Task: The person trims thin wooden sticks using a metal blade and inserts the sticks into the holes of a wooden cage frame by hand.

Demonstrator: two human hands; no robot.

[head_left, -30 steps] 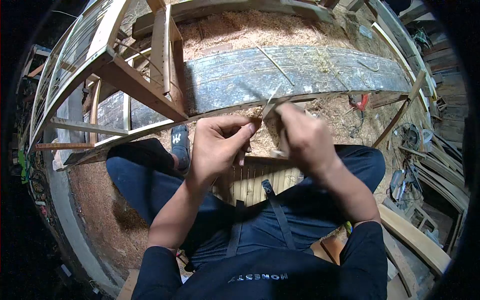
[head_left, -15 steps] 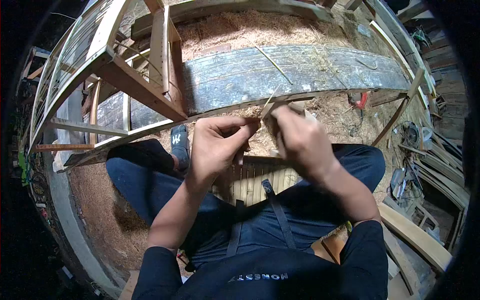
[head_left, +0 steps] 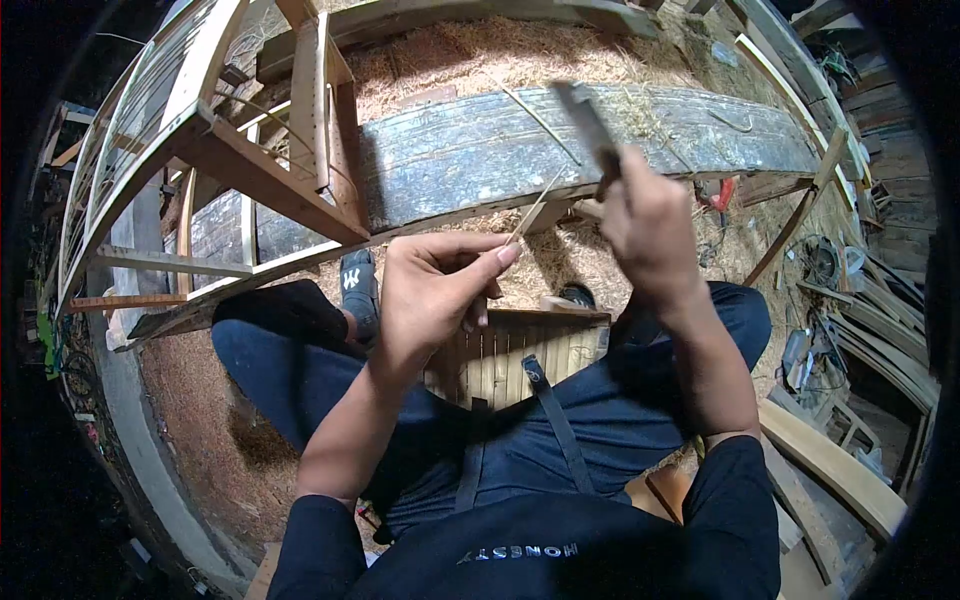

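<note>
L hand [head_left: 425, 295], just to 9 o'clock of centre: palm-in, wrist bent a bit, forearm running up from 7 o'clock. Thumb + index pads clamped on the thin pale wood-like strip [head_left: 534, 210]; other fingers curled under, partly hidden. Strip = workpiece, free end to 1 o'clock, in front of the edge of the long grey weathered board [head_left: 450, 165].

Step, my read: shaving/trimming the strip, btwn strokes, w/ blade off it. Another stroke would call for L pinch steady, edge brought down to 7 o'clock at a shallow angle, clear of the thumb tip.

Dark flat-bladed tool [head_left: 588, 122] is up to 1 o'clock of the strip, tip toward 11; sharp edge can't be made out. R hand [head_left: 655, 225]: fingers wrapped round its handle, knuckles up, forearm from approx 5 o'clock, elbow bent.
</note>
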